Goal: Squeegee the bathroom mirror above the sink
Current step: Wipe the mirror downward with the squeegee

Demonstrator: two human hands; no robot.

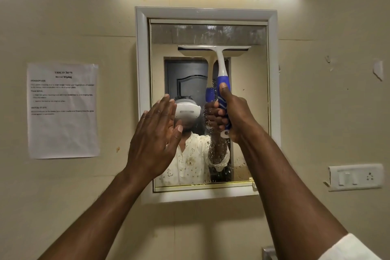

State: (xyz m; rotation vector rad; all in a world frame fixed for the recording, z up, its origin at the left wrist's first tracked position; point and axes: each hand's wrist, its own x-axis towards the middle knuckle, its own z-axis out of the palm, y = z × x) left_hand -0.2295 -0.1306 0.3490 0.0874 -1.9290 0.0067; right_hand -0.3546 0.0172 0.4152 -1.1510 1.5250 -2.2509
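Blue and white, the squeegee (pixel 219 69) is held up high against the mirror (pixel 249 112), with its long rubber edge lying flat across the glass near the top. The right hand (pixel 234 116) is wrapped tight around the blue handle, thumb pointing up along it, and that looks like a good way to push hard and pull the blade straight down. It seems to start up high so the water runs down ahead of it. The left hand (pixel 156 139) holds nothing; its fingers are straight and close together, lifted in front of the left side of the mirror, maybe to steady the white frame (pixel 142 91). I cannot tell if it touches the glass or the frame. Water drops cling to the glass lower down, so most of the wiping looks not yet done. The sink is not in the picture, as the view stops below the mirror. The words on the paper sheet (pixel 63 110) taped to the wall are too fuzzy to read well. The left hand hides part of the glass.
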